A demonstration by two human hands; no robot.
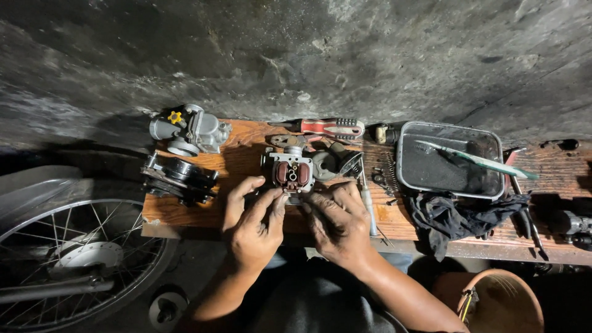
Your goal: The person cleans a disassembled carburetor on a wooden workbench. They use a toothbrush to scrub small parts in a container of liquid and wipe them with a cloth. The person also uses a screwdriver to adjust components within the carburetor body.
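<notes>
Worn wooden counter (246, 148) against a rough grey wall carries a grey metal carburettor body with reddish-brown floats (291, 173), which sits at its middle. Both hands touch its near edge: left hand (254, 223) with fingers curled onto its lower left corner, right hand (337, 221) pinching its lower right. A red-handled screwdriver (327, 127) lies just behind, a metal tray (449, 161) to the right.

On the bench (246, 148) your hands (256, 225) flank the carburetor (290, 172), screwdriver (330, 127) behind it, tray (449, 159) to its right, wheel (74, 259) far left.
</notes>
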